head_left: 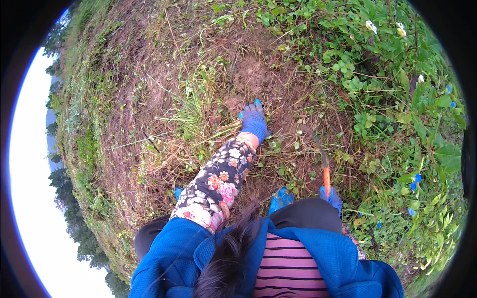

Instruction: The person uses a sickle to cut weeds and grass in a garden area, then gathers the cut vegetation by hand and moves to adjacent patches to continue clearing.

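Note:
My left hand point(254, 118), in a soiled blue knit glove below a floral sleeve, reaches forward to the reddish soil point(253, 76). Its back faces up and the fingertips point away from me; whether they pinch anything is hidden. Cut grass point(223, 132) lies just left of the wrist. My right hand point(332, 199), also in a blue glove, is beside my right knee, closed on the orange handle point(327, 180) of a sickle. The sickle's thin curved blade point(316, 140) points forward over the weeds, to the right of my left hand.
Dense green weeds point(372, 93) with white and blue flowers cover the right side. A grass tuft point(195, 100) stands left of my left hand. Dry stalks point(167, 164) litter the soil at left. A blue shoe point(281, 200) shows before my knee. Trees point(70, 201) stand beyond the slope.

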### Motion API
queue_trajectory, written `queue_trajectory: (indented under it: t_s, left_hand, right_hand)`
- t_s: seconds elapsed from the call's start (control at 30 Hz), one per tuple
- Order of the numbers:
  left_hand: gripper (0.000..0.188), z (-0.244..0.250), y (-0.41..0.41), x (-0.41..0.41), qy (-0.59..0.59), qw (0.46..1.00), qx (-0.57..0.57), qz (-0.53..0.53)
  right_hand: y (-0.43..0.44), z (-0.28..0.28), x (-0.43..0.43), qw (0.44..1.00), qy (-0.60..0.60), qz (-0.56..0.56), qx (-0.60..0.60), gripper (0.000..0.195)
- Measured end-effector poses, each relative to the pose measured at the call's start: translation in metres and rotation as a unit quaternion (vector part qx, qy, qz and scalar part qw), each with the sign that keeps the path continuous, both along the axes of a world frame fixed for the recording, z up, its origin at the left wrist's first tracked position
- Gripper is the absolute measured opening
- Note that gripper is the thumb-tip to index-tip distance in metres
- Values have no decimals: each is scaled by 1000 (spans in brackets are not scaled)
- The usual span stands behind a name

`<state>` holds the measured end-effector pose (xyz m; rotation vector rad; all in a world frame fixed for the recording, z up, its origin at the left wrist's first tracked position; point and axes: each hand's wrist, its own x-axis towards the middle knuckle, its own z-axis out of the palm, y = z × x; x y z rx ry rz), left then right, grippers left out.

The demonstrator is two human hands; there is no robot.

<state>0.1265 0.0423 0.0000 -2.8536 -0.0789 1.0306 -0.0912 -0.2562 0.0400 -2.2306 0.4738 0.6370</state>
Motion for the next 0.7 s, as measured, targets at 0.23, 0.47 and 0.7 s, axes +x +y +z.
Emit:
queue_trajectory:
  t_s: [0.23,0.47,0.7]
  left_hand:
    - [28,-23,47,21,-38,998,27,-34]
    - [26,-20,52,-15,-69,986,-1,-155]
    - [22,-3,127,-113,-126,954,-51,-269]
  right_hand:
    - [96,-15,154,980,-3,93,177,43]
    - [54,-73,64,985,-40,168,25,41]
    - [-4,-18,-23,994,0,97,46,30]
